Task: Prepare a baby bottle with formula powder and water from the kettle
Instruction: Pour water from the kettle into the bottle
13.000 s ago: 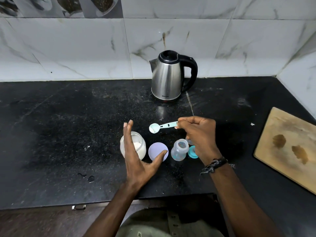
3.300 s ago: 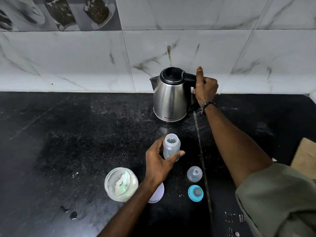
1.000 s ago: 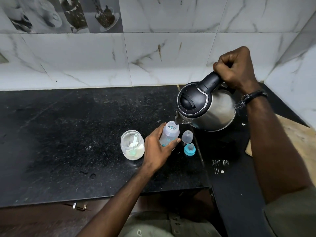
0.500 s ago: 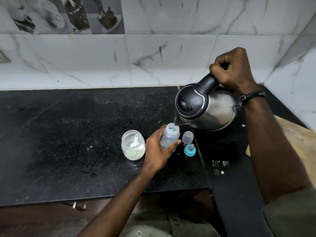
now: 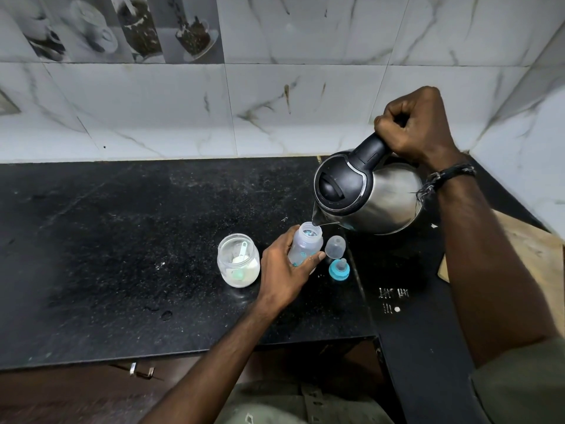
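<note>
The baby bottle (image 5: 305, 246) stands open-mouthed on the black counter (image 5: 122, 240), near its front edge and just left of the seam where the two counter slabs meet. The left hand (image 5: 286, 270) wraps it from the near side, fingers curled round the left of the clear body, thumb pressed across the front. Right above the mouth sits the spout of the kettle (image 5: 376, 194), steel body tipped hard over to the left, black lid facing the camera, spout tip almost touching the bottle's rim. Whether water is running just now is hard to make out. The right hand (image 5: 415, 127) has the kettle's black handle in a full fist, fingers closed tight round it, a dark braided band at the wrist (image 5: 449, 175).

Just right of the bottle, a clear domed cap (image 5: 335, 246) stands on the counter, and in front of that the teal ring with its teat (image 5: 339, 268), both close to the thumb but apart from it. On the other side of the hand, the glass jar (image 5: 238, 260) of white powder stands open, a pale scoop (image 5: 241, 255) poking up inside. Far right, a wooden board (image 5: 532, 249) shows past the forearm. Marble-look tiles (image 5: 275, 102) back the counter.
</note>
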Tool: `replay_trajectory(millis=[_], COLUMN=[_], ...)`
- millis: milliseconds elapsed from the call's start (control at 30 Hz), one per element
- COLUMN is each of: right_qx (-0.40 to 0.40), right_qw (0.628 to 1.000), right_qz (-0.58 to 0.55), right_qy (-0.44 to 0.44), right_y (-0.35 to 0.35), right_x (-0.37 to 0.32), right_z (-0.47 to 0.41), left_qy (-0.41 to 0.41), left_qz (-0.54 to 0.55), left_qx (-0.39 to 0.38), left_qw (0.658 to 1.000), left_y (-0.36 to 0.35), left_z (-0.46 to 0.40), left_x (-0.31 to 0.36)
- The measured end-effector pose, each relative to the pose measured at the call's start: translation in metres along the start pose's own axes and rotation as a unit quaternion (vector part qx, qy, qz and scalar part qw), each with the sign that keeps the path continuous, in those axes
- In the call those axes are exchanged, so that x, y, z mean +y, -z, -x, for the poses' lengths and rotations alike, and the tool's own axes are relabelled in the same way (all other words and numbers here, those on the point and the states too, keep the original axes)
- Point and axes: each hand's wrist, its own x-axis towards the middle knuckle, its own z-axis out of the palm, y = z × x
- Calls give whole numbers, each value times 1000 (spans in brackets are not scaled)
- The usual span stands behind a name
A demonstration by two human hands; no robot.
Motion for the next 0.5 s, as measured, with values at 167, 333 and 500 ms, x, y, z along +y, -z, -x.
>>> replay_trajectory(millis=[167,333,500], right_qx=[-1,-2,1], right_qw=[1000,1000,1000], right_qz=[5,14,19], right_qy=[4,10,19], right_y=[1,2,2], right_x=[-2,-4,-4], right_z=[0,-1,-1], left_qy=[1,0,-1], left_qz=[11,13,9], left_qx=[-3,-1,1], left_qw=[1000,1000,1000], left_y=[0,-1,1], left_z=[0,-1,-1], left_x=[0,-1,2])
